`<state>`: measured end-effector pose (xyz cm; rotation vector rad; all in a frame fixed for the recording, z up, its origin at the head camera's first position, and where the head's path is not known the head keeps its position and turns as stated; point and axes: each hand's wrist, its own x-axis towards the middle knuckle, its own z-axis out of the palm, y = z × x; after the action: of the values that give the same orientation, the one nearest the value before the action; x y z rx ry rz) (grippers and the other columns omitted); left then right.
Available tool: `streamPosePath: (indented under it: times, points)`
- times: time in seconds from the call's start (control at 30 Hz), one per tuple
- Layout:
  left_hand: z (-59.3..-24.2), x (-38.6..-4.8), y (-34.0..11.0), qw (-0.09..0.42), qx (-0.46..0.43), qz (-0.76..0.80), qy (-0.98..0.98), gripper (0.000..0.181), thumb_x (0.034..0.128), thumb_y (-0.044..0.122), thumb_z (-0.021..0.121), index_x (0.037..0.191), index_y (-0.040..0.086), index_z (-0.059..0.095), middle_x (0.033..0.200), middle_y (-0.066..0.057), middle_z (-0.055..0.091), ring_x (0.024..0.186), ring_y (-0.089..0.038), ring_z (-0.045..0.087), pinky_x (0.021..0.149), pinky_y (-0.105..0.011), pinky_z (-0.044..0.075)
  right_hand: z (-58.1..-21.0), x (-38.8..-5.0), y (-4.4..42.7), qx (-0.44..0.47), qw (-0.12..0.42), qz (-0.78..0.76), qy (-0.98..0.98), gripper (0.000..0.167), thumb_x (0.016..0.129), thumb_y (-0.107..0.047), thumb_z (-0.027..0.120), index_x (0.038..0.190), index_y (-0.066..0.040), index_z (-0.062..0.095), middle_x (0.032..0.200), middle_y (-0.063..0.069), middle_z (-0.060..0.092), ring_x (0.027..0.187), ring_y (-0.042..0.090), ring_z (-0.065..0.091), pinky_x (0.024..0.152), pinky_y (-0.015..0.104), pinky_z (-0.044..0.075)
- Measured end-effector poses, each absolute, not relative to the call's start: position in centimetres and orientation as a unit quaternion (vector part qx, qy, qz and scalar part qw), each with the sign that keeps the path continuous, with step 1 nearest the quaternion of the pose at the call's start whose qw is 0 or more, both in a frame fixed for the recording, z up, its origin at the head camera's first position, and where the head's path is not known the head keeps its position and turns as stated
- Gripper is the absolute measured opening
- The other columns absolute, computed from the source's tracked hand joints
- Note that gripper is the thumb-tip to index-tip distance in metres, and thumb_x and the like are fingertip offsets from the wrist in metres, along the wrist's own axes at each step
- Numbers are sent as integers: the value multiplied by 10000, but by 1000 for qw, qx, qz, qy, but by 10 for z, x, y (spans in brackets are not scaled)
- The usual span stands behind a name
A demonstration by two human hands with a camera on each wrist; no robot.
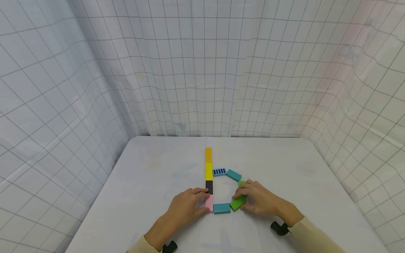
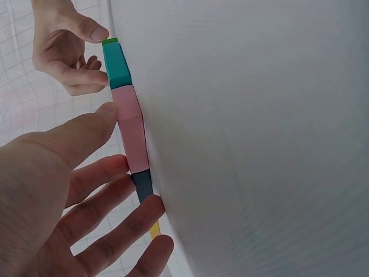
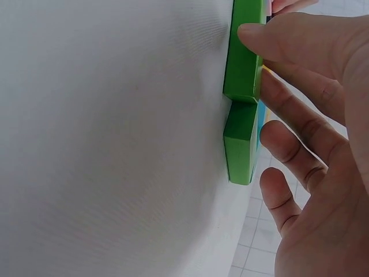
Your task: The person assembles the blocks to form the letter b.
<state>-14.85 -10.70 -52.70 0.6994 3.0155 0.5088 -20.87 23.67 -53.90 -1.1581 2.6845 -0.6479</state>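
Observation:
On the white table, my left hand [image 1: 187, 206] rests beside a pink block [image 1: 209, 204], thumb and fingertips touching its left side. Its other fingers reach along a black block [image 1: 209, 187] and stay extended in the left wrist view. My right hand [image 1: 262, 199] pinches a green block [image 1: 238, 203] between thumb and fingers; the thumb lies on its outer face in the right wrist view. A second green block [image 3: 239, 147] touches its end, partly hidden by the hand in the head view. A teal block [image 1: 222, 208] lies between the pink and the pinched green one.
Beyond the black block, a yellow block [image 1: 209, 171] and an orange block [image 1: 208, 155] continue the straight row. A blue-and-white striped block [image 1: 219, 172] and another teal block [image 1: 233, 175] curve toward the greens. Gridded white curtains [image 1: 202, 70] surround the table [image 1: 152, 168].

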Motion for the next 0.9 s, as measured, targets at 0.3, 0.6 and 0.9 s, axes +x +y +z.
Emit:
streamPosePath:
  times: [0.3,0.6,0.9]
  points:
    - [-529,-149,-107,4,220,162,962,562,1002,469,933,1493,230,802,1547,25,785,1351,-249,770,1120,-501,685,-537,-207,237,-385,69,-212,896,386,1005,-222,922,1325,-412,820,1373,-222,751,1306,109,605,1179,532,542]
    - [-528,-149,-107,5,218,158,963,565,1004,501,924,1491,243,803,1555,29,782,1359,-245,768,1120,-494,686,-534,-208,241,-388,48,-220,894,375,1010,-214,920,1328,-387,823,1385,-194,766,1299,130,616,1140,530,551]
    - [-527,-148,-109,2,221,166,961,539,1001,448,939,1480,238,810,1552,20,781,1342,-248,770,1111,-502,686,-536,-207,248,-380,8,-247,891,338,1032,-188,886,1345,-303,830,1366,-170,767,1290,138,641,1124,524,569]
